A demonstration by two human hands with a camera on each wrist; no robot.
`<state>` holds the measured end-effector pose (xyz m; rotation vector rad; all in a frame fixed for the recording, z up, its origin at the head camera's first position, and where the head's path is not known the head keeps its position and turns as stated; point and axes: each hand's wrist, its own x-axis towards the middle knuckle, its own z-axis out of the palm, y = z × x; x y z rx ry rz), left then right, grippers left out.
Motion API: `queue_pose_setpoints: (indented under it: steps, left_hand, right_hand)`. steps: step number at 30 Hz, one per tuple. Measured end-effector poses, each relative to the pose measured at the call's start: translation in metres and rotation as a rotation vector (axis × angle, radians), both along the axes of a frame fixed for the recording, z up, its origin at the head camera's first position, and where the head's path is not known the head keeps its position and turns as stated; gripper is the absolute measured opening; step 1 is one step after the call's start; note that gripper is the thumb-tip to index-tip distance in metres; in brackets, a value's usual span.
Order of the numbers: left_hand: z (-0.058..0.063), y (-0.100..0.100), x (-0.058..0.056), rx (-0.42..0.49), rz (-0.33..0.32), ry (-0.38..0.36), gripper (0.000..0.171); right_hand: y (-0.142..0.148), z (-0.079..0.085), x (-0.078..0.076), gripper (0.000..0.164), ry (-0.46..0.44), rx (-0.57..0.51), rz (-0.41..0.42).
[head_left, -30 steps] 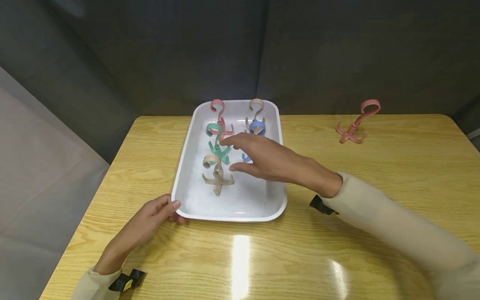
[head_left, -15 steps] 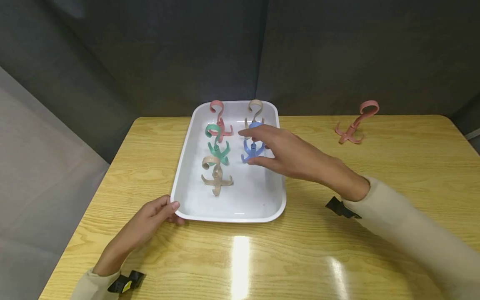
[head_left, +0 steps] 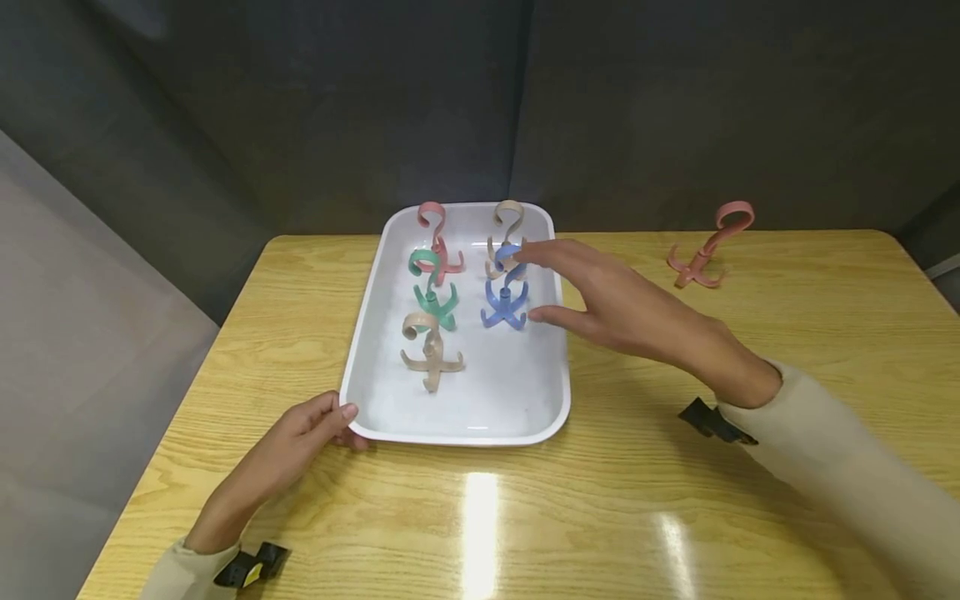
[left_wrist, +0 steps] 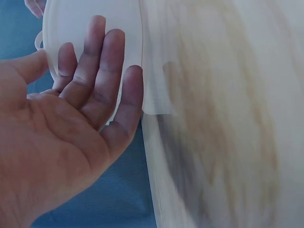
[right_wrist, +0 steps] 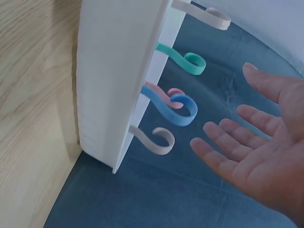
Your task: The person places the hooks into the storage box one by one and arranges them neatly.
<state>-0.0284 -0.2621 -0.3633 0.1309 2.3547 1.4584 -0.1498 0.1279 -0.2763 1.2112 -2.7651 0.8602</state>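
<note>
A white tray holds several plastic swivel hooks, each standing on its prongs. On its left side are a pink hook, a green hook and a beige hook, back to front. A second beige hook stands at the back right, partly hidden by the blue hook before it. My left hand grips the tray's front left corner, thumb on the rim and fingers below. Over the right rim hovers my right hand, fingers spread and holding nothing; the right wrist view shows it apart from the hooks.
Another pink hook stands on the wooden table at the far right. A dark curtain hangs behind the table's back edge, and grey cloth lies along the left.
My right hand has moved right, from above the middle of the tray past the blue hook, which now shows almost whole. The left hand stays at the corner.
</note>
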Motion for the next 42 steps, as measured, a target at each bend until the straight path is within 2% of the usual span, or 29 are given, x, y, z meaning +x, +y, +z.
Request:
queue_pose_setpoints:
  steps: [10,16,21,32,42]
  left_hand:
    - [-0.002,-0.001,0.002,0.005,0.004,-0.018,0.03]
    - [-0.001,0.0,0.001,0.003,0.004,-0.012,0.029]
    - [0.0,0.0,0.001,0.001,0.003,-0.013,0.03]
    - [0.001,0.001,0.001,-0.001,0.008,-0.024,0.031]
    - [0.0,0.0,0.0,0.021,-0.007,-0.007,0.032]
  right_hand:
    - [0.022,-0.001,-0.003,0.063,0.051,-0.036,-0.039]
    - [0.035,0.001,-0.004,0.063,0.025,-0.006,-0.109]
    - [0.045,0.001,-0.006,0.061,0.012,-0.01,-0.134]
    - [0.066,0.002,-0.017,0.065,0.043,-0.016,-0.172]
    - [0.092,0.0,-0.027,0.068,0.069,-0.011,-0.259]
